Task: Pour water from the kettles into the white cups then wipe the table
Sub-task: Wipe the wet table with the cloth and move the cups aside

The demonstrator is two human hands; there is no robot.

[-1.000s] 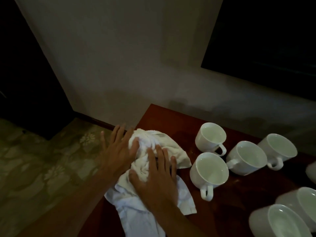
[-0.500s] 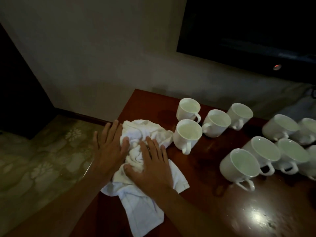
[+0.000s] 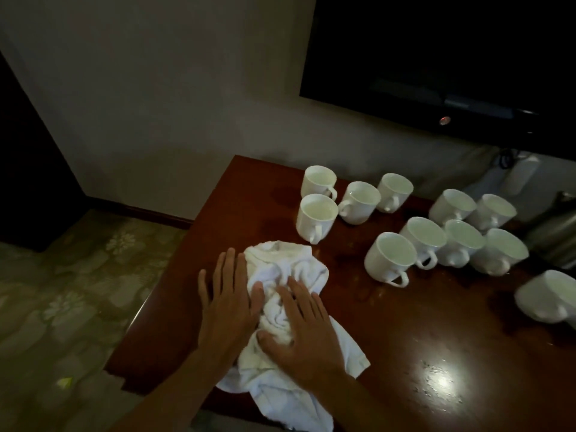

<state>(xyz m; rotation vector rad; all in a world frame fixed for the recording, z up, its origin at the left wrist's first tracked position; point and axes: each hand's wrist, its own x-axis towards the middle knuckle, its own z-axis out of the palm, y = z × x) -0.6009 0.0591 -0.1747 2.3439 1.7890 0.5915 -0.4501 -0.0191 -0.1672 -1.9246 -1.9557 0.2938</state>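
Cloth (image 3: 280,269), white and bunched, was noted on the near left part of the table (image 3: 405,347), with one end trailing over the front edge. Both hands were laid flat on it with fingers spread. The left hand (image 3: 227,307) was on its left side, partly on bare wood, and the right hand (image 3: 304,335) on its middle. Nothing was pinched. Cups (image 3: 316,215) were grouped beyond and to the right, apparently filled, the nearest close to the cloth's far edge. A kettle (image 3: 558,241) was partly seen at far right.

Pouring was judged done and wiping in hand. Darker marks (image 3: 361,294), possibly damp, were noted right of the cloth. Next, the cloth would need pushing toward them under even pressure, stopped short of the cups.
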